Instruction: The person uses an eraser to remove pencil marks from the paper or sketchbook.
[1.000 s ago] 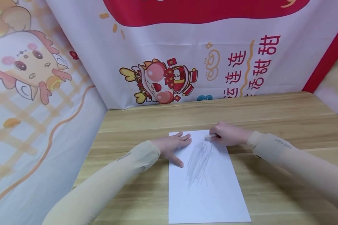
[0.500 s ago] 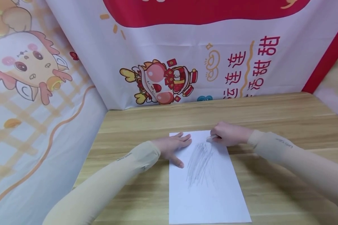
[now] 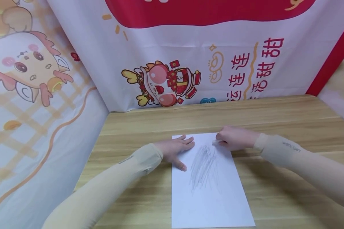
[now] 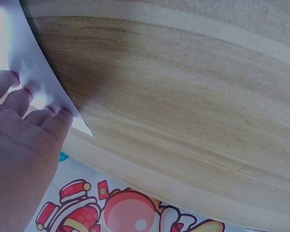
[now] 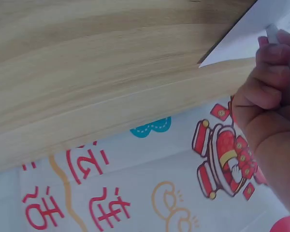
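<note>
A white sheet of paper (image 3: 209, 206) lies flat on the wooden table, its upper half covered in grey pencil scribbles (image 3: 203, 168). My left hand (image 3: 175, 151) rests on the paper's upper left edge, fingers spread and thumb apart; in the left wrist view the fingertips of the left hand (image 4: 29, 130) press on the sheet. Near the top right corner, my right hand (image 3: 235, 137) grips a small white eraser (image 3: 217, 142) against the paper. The right wrist view shows the eraser (image 5: 272, 34) poking out, its tip greyish, between curled fingers of the right hand (image 5: 275, 92).
The wooden table (image 3: 137, 125) extends around the sheet on all sides. Behind it hangs a white and red printed cloth (image 3: 172, 41) with a cartoon figure and red characters. Another printed cloth (image 3: 74, 117) covers the left side.
My right hand has shifted slightly right and toward me with the eraser, at the top end of the scribbles. My left hand and the paper have stayed in place.
</note>
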`<control>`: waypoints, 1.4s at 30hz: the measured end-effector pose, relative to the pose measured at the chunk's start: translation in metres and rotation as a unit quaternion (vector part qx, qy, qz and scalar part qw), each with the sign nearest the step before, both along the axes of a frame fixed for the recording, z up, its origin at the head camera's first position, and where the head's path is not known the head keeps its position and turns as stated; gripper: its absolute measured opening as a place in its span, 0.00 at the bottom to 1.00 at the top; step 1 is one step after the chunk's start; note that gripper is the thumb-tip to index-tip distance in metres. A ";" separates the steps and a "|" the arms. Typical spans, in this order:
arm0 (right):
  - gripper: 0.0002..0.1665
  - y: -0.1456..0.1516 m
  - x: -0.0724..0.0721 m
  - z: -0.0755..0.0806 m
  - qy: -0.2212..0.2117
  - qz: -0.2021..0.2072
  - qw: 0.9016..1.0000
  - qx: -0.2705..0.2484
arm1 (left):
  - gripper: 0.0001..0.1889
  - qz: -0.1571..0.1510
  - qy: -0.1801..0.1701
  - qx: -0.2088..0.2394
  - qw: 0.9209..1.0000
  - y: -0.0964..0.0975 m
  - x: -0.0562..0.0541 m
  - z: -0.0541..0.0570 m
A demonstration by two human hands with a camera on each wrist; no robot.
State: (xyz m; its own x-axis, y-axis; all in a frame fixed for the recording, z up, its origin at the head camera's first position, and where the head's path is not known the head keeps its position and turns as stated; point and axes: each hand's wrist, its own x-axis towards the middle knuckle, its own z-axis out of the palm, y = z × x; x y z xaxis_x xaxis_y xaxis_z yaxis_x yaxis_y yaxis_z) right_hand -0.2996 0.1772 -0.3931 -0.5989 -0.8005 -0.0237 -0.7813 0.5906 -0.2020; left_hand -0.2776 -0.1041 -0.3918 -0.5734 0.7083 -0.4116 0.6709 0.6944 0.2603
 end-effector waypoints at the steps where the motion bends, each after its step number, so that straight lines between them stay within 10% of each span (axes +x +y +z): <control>1: 0.08 0.001 0.000 0.000 0.000 -0.005 1.000 0.001 | 0.54 0.002 -0.002 0.001 1.000 0.000 0.000 0.000; 19: 0.07 0.007 0.003 0.008 -0.043 -0.050 0.998 0.007 | 0.54 -0.011 0.004 0.004 1.000 0.000 -0.001 0.001; 25: 0.04 -0.019 -0.002 0.000 0.008 -0.025 0.998 -0.051 | 0.54 -0.013 0.005 0.008 1.000 -0.001 -0.002 0.001; 36: 0.11 0.000 0.009 0.005 -0.035 -0.042 0.998 0.007 | 0.54 0.000 -0.005 0.014 1.000 0.000 0.002 -0.002; 42: 0.05 -0.019 0.003 -0.004 0.019 -0.020 0.999 -0.041 | 0.54 -0.020 0.009 0.017 1.000 -0.002 0.001 -0.002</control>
